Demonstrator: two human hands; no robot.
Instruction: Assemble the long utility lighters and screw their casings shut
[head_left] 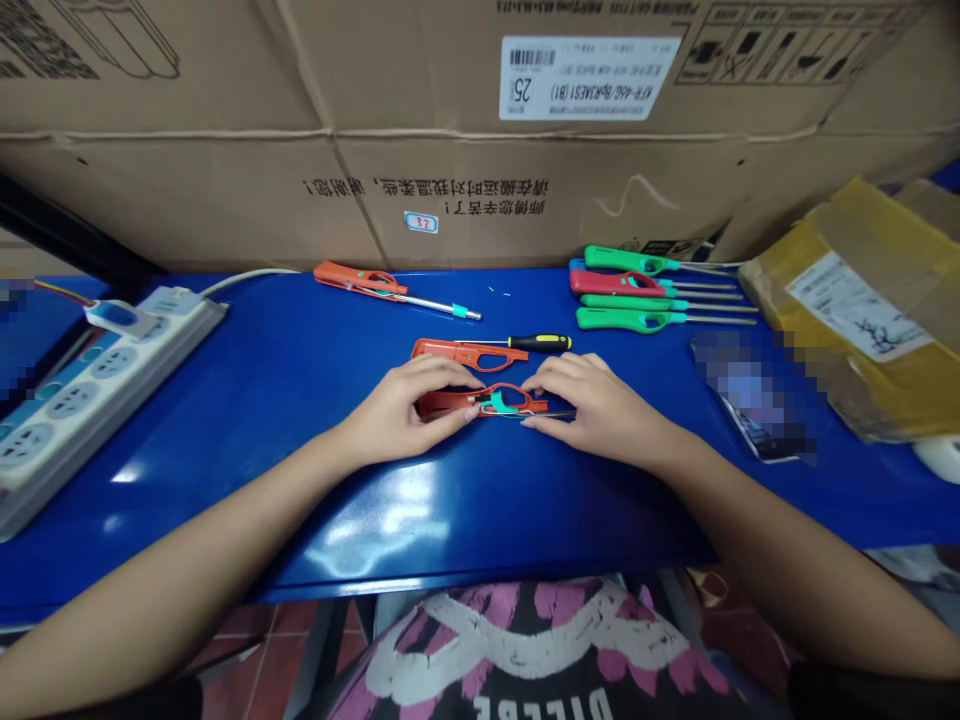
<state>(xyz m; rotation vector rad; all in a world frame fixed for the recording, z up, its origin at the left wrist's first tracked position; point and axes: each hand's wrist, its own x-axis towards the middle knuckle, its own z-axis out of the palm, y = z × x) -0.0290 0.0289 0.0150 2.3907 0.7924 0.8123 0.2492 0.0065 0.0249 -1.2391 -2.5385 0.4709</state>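
Note:
My left hand (390,408) is closed around the handle end of an opened orange gas lighter (436,403), thumb at its near edge. A green trigger (498,403) and thin wires show inside the open shell. My right hand (604,408) pinches the lighter's front end, where a dark, thin tube (559,414) passes under the fingers. Just beyond the hands lies a separate orange shell half (450,351). Touching or close behind it is a screwdriver (541,343) with a black and yellow handle.
Another orange lighter (356,279) lies farther back on the blue table (360,530). Several green and red lighters (626,318) lie at right, beside a phone (754,400) and a yellow-taped carton (862,310). A power strip (97,385) stands left; a large cardboard box (262,200) walls the back.

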